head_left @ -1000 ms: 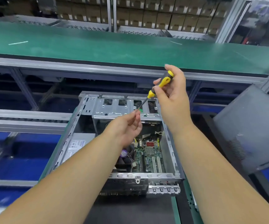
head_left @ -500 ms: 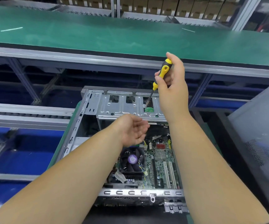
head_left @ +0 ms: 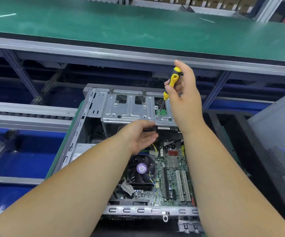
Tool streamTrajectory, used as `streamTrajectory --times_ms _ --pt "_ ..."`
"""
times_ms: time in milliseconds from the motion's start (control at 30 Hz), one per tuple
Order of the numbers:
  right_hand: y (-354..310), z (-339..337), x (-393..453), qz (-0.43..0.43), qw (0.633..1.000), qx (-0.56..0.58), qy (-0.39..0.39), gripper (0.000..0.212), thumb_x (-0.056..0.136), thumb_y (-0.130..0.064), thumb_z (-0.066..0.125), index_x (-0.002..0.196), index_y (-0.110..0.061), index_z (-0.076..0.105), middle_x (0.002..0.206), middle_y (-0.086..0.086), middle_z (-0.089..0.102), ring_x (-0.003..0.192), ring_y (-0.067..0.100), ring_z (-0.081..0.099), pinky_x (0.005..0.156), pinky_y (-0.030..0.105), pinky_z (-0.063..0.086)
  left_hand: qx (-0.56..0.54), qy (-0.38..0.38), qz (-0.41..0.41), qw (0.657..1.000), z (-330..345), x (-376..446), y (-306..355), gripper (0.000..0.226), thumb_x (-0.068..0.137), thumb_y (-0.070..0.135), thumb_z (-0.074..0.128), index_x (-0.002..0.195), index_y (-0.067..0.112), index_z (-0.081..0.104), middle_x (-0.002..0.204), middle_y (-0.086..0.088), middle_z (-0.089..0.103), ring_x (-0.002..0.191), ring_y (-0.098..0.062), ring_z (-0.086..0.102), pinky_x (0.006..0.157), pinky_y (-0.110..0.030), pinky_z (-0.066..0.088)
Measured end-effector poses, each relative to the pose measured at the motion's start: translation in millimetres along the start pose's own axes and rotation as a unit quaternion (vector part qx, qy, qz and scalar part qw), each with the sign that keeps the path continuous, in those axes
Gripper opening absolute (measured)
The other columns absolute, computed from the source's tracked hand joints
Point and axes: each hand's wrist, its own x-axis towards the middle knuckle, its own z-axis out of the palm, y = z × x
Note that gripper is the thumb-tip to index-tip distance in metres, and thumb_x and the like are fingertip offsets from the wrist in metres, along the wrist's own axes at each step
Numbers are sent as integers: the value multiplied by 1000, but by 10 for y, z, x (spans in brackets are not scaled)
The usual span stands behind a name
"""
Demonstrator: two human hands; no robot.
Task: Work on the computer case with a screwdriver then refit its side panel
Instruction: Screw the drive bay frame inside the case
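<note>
Computer case, open, beneath both hands. Right hand grips yellow-black screwdriver, tip on drive-cage screw. Left hand beside it, fingers relaxed, holding nothing.

My right hand is raised above the computer case, fingers curled round the screwdriver, forearm stretched forward. My left hand hovers palm-up over the case's middle, fingers relaxed, holding nothing.
</note>
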Motion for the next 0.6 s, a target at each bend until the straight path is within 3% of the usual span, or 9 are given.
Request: streamTrajectory --times_ms 333,600 --pt "-16 10 10 -17 999 -4 -36 57 95 -7 53 142 -36 39 116 -1 59 104 9 61 93 18 48 -10 -11 3 1000 -6 17 7 20 90 18 65 107 8 61 102 -15 67 81 -23 71 67 -28 59" --pt "-24 -4 -3 -16 999 -9 -50 56 94 -8 52 140 -38 40 109 -6 60 103 13 61 94 36 52 -17 -17 11 1000 -9 25 -1 14 90 16 66 100 6 61 104 -15 64 82 -23 71 66 -26 60"
